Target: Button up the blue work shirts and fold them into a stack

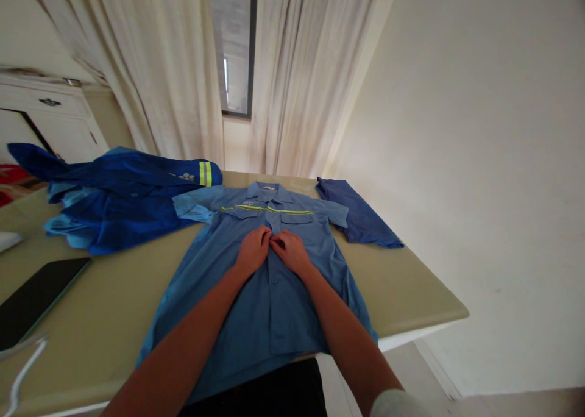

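A blue short-sleeved work shirt (247, 307) lies front up on the table, collar at the far end, its lower hem hanging over the near edge. A thin yellow stripe crosses its chest above two pocket flaps. My left hand (253, 249) and my right hand (291, 250) meet at the button placket, just below the pockets. Both have their fingers pinched together on the placket cloth. Whatever button lies between the fingertips is hidden. Lower on the placket, a button (275, 280) shows.
Dark blue garments with a reflective band (206, 174) are heaped at left on the beige table (411, 289). Folded dark trousers (359, 213) lie at far right. A dark flat device (39, 298) and a white cable (22, 371) are at near left. Curtains (164, 57) hang behind.
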Demonstrator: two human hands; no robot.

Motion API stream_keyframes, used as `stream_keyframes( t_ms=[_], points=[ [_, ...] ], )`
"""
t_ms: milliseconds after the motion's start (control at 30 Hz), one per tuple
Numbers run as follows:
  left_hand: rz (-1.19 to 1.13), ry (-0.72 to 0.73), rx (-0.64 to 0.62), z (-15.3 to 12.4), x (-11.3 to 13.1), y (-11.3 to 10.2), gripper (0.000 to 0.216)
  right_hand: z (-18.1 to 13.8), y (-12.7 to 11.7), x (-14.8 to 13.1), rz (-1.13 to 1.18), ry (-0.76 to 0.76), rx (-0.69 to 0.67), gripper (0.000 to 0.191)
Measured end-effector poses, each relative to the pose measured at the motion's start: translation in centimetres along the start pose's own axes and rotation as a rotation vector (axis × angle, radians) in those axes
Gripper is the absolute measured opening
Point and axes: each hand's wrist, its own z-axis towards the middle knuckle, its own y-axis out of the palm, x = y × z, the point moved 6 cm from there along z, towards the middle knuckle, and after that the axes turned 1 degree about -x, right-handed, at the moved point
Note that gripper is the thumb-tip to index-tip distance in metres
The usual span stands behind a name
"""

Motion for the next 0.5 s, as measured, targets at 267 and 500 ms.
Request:
stream_keyframes(
  t_ms=[267,500],
  points=[
    [-0.107,-0.15,0.051,0.2,-0.8,-0.7,0.024,0.2,-0.4,0.5,0.139,0.024,-0.004,0.011],
    [-0.211,-0.122,-0.065,0.6,-0.8,-0.5,0.017,0.2,-0.1,0.9,0.071,0.049,0.033,0.01]
  ],
)
